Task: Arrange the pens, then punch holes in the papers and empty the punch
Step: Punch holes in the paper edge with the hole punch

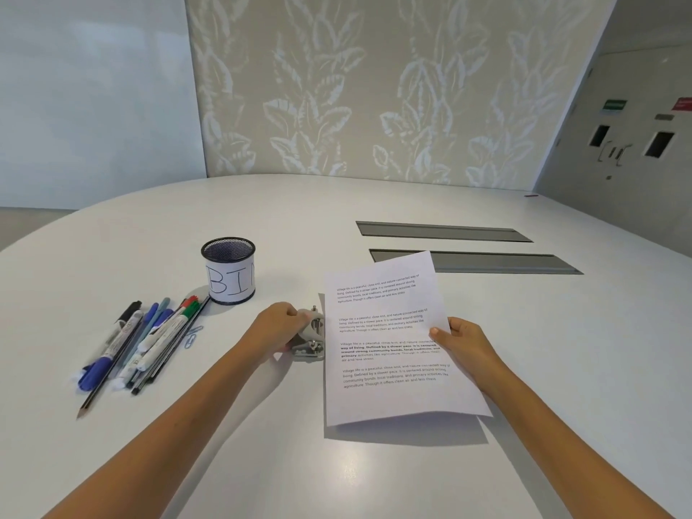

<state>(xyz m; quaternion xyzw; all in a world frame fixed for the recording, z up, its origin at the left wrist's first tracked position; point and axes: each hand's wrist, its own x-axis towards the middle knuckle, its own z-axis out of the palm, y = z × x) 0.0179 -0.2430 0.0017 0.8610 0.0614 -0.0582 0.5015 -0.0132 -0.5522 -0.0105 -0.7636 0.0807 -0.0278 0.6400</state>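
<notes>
punch point(309, 340) under left hand point(279, 324); right hand point(462, 340) pinches papers point(389, 342) beside it.

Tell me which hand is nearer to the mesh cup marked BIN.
Left. The left hand rests on the hole punch just right of the mesh cup; the right hand holds the paper's far edge.

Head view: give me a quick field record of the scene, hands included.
left hand: gripping the punch, on the table
right hand: holding the papers by their right edge
papers: left edge at the punch; whether it sits in the slot cannot be told
pens: lying in a bunch, left of the punch
bin: mesh cup labelled BIN, upright, behind the pens
paper clips: beside the pens
</notes>
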